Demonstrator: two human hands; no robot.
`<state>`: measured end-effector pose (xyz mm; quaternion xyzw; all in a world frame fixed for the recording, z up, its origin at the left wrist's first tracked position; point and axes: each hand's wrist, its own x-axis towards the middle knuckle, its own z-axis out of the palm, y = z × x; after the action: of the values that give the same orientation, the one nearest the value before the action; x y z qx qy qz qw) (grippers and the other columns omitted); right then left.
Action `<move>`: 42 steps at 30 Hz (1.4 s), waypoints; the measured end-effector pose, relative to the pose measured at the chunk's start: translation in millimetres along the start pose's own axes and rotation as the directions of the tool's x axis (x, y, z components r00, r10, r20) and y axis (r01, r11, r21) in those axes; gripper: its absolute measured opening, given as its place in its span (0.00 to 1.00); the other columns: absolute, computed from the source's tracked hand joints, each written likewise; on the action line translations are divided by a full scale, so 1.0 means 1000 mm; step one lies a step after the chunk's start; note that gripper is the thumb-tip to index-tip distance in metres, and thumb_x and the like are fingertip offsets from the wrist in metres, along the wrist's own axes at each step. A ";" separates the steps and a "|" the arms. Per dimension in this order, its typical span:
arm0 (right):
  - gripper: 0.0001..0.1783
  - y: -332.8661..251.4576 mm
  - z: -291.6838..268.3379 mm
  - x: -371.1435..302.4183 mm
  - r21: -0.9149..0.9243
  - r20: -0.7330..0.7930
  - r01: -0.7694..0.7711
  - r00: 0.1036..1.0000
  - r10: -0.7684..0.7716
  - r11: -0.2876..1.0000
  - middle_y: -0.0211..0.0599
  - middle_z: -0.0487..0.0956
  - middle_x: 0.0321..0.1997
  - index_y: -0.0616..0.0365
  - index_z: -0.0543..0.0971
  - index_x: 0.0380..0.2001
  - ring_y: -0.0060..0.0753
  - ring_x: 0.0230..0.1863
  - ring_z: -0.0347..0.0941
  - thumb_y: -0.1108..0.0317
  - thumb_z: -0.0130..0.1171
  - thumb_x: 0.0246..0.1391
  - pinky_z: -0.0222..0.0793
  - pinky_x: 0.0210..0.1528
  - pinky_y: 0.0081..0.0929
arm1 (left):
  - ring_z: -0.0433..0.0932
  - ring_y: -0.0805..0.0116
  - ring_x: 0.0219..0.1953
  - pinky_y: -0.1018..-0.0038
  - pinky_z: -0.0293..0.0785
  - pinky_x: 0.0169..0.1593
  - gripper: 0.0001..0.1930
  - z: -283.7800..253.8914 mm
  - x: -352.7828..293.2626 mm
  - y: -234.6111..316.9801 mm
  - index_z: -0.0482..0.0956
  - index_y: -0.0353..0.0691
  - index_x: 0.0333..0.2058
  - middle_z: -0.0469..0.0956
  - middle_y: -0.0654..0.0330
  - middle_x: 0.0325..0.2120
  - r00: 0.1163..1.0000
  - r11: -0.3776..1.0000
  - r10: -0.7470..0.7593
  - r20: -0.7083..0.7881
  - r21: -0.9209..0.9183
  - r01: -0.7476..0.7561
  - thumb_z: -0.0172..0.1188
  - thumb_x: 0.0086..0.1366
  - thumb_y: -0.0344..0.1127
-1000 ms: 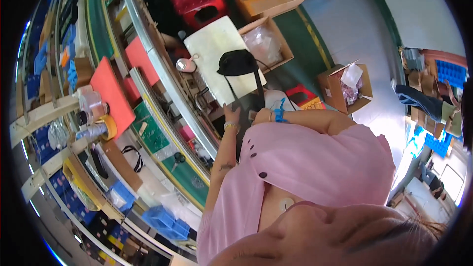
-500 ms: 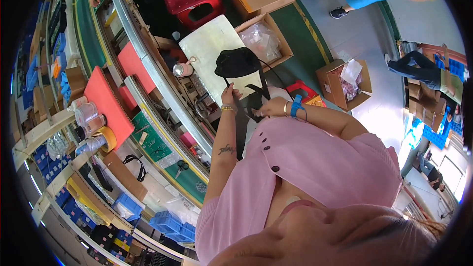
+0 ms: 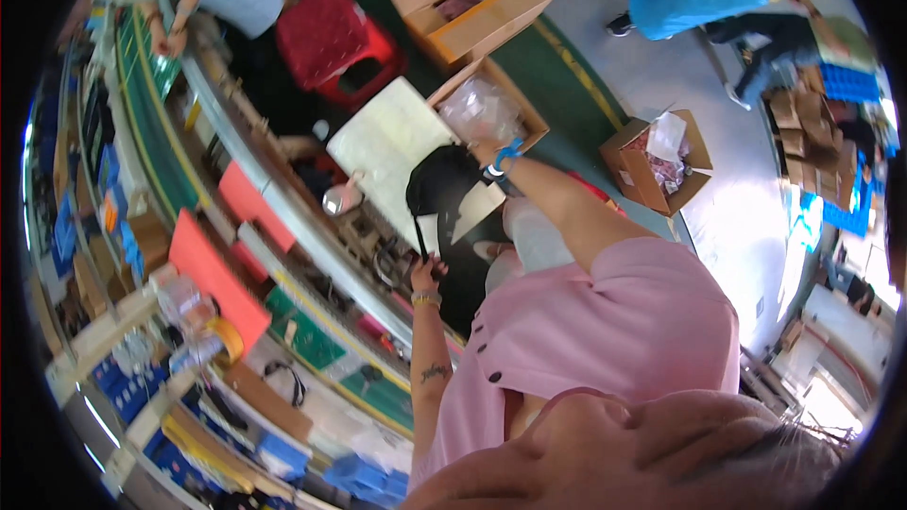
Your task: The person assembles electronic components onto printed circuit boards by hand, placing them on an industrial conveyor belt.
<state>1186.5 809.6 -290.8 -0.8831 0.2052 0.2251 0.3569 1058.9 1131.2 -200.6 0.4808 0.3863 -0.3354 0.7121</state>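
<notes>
A black fabric bag (image 3: 436, 175) lies over the near edge of a white-topped stand, its lower part hanging toward my lap. My left hand (image 3: 429, 271) is closed around a black strap that runs up to the bag. At the bag's far right edge is my right hand (image 3: 486, 153), beside a carton of clear plastic bags; its fingers are blurred and partly hidden. A pale flat piece (image 3: 477, 211) shows against the black material between my arms.
The white stand top (image 3: 373, 146) has a pink bottle (image 3: 342, 196) at its left edge. An open carton (image 3: 529, 118) holds clear plastic. Another carton (image 3: 652, 170) stands to the right. A red stool (image 3: 331, 38) is beyond. The workbench runs along the left; co-workers are farther off.
My right hand has reached forward and away from my lap to the bag's far edge. My left hand has drawn back toward me with the strap. The bag has shifted nearer and spread out.
</notes>
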 end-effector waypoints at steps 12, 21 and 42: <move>0.19 -0.077 -0.037 0.012 0.032 0.281 0.219 0.934 -0.219 0.975 0.44 0.78 0.22 0.60 0.78 0.23 0.46 0.25 0.74 0.53 0.53 0.45 0.68 0.29 0.39 | 0.64 0.76 0.17 0.79 0.64 0.24 0.17 0.016 0.007 0.099 0.75 0.40 0.40 0.65 0.67 0.15 0.971 0.964 0.230 -0.062 -0.125 -0.236 0.45 0.66 0.46; 0.16 -0.038 -0.020 -0.052 -0.064 0.091 0.329 0.942 -0.322 0.942 0.47 0.77 0.32 0.53 0.74 0.39 0.52 0.36 0.74 0.60 0.55 0.46 0.68 0.39 0.43 | 0.70 0.75 0.18 0.78 0.70 0.24 0.17 -0.037 -0.025 0.000 0.77 0.36 0.35 0.71 0.65 0.18 0.935 0.948 0.283 -0.216 0.214 -0.237 0.46 0.66 0.44; 0.13 0.013 0.032 -0.096 -0.375 0.505 0.348 0.854 -0.126 0.859 0.41 0.79 0.28 0.57 0.77 0.30 0.43 0.30 0.76 0.60 0.51 0.49 0.70 0.32 0.38 | 0.72 0.62 0.43 0.56 0.67 0.45 0.22 -0.050 0.010 -0.055 0.70 0.43 0.50 0.74 0.60 0.40 0.702 0.887 -0.367 -0.610 -0.457 0.067 0.54 0.59 0.44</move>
<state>1093.6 843.6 -266.4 -0.8805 -0.0580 0.4235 0.2049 1005.9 1160.5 -244.5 0.3630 0.7354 -0.1321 0.5568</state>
